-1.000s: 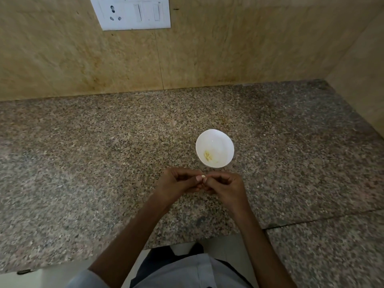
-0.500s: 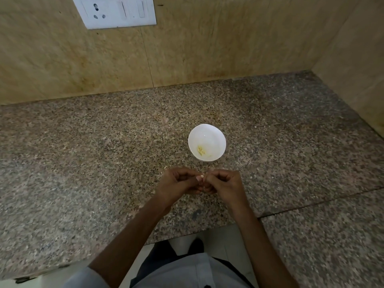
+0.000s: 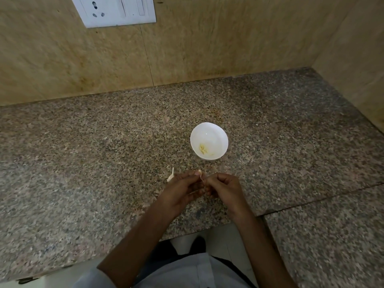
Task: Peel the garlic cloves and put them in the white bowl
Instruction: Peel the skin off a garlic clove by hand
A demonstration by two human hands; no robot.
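A small white bowl [image 3: 208, 133] stands on the speckled granite counter [image 3: 104, 146], with a few yellowish bits at its bottom. Just in front of it my left hand [image 3: 182, 190] pinches a small pale garlic clove [image 3: 199, 172] at its fingertips. My right hand [image 3: 224, 189] is close beside it, fingers curled, pinching a thin strip of skin that runs down from the clove. Most of the clove is hidden by my fingers.
Loose pale garlic skins [image 3: 170, 175] lie on the counter left of my left hand. A tiled wall with a white switch plate [image 3: 116, 11] rises behind. The counter's front edge runs below my wrists, and a seam [image 3: 324, 201] crosses it at right.
My hands have drawn slightly apart, and a strip of skin now stretches between them. The view has shifted, and skins on the counter left of my hand have come into sight.
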